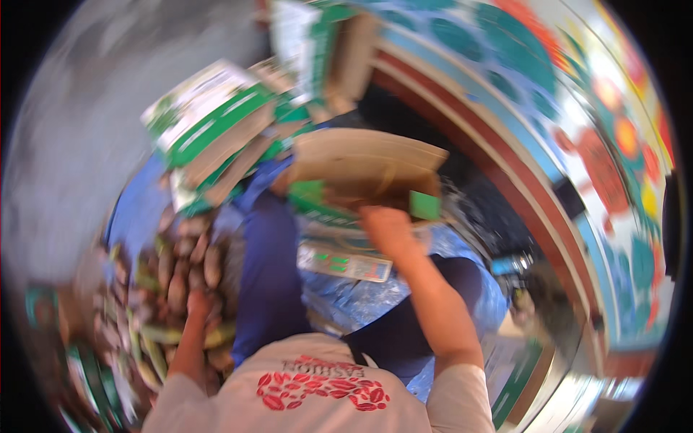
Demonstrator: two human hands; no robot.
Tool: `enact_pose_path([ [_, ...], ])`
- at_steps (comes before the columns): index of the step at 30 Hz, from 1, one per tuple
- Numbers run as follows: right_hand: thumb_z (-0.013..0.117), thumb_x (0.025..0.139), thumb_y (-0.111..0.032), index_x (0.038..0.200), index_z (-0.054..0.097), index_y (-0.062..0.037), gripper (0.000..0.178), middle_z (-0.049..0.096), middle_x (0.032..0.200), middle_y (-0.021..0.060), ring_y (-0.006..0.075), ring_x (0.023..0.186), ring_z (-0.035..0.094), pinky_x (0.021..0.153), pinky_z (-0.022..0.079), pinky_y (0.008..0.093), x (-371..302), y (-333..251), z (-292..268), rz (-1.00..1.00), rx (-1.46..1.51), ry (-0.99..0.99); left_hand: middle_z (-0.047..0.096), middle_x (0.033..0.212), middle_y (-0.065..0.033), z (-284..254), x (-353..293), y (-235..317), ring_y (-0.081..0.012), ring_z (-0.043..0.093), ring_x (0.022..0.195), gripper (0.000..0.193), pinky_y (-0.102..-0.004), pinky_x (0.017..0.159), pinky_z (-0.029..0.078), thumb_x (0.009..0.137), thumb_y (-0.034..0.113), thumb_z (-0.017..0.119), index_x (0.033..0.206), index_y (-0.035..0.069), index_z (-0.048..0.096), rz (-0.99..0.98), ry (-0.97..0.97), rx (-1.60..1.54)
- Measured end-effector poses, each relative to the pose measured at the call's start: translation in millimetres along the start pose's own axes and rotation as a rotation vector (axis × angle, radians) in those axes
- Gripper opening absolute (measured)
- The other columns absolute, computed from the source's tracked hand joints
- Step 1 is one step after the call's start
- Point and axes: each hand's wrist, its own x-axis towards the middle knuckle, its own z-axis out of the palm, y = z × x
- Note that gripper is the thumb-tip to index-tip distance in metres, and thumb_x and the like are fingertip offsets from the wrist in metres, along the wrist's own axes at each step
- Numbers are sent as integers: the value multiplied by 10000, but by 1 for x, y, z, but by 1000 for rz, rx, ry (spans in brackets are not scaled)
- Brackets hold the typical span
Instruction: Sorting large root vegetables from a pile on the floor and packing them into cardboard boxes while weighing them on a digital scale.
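My left hand [199,303] reaches down onto a heap of brown, elongated produce [178,278], perhaps roots or tubers, on my left. Its fingers are blurred among the pieces, so a grip cannot be made out. In front of me, a cardboard box [372,155] stands with its flaps up, green on its near side. Over that near edge my right hand [386,225] dips into the box, its fingertips smeared by motion. What lies inside is too dark and blurred to name. Just below the box is a pale scale panel [345,263] with glowing green digits.
Several green-and-white cartons [216,119] are stacked at the far left, and another carton [325,54] stands behind. Blue plastic sheeting [346,299] lies between my legs. A painted wall [498,79] runs along the right. Another carton [516,375] stands at the lower right.
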Motion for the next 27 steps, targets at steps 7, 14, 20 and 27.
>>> enact_pose_path([
  [7, 612, 826, -201, 961, 614, -27, 220, 624, 851, 209, 382, 800, 598, 671, 461, 439, 2, -5, -26, -63, 133, 24, 409, 1349, -105, 115, -89, -67, -292, 407, 1245, 598, -418, 1004, 364, 765, 301, 622, 1312, 186, 410, -140, -246, -68],
  [14, 577, 859, -173, 1019, 611, -24, 221, 630, 868, 212, 376, 810, 609, 688, 472, 412, 9, -22, -35, -26, 152, -46, 368, 1374, -104, 118, -139, -52, -298, 305, 1313, 644, -492, 1023, 317, 740, 295, 673, 1316, 199, 404, -352, -473, 38],
  [20, 551, 890, -210, 1007, 607, -26, 225, 630, 844, 211, 375, 794, 612, 670, 467, 423, 12, -15, -33, 20, 108, -97, 318, 1409, -104, 107, -143, -63, -297, 277, 1324, 696, -506, 1024, 303, 729, 218, 670, 1348, 191, 354, -437, -466, 48],
  [27, 537, 907, -218, 1013, 600, -14, 238, 626, 831, 218, 383, 786, 613, 661, 465, 417, 16, -14, -33, 28, 109, -86, 364, 1386, -95, 103, -135, -90, -260, 342, 1289, 735, -490, 1000, 324, 731, 169, 677, 1369, 188, 313, -554, -573, 70],
])
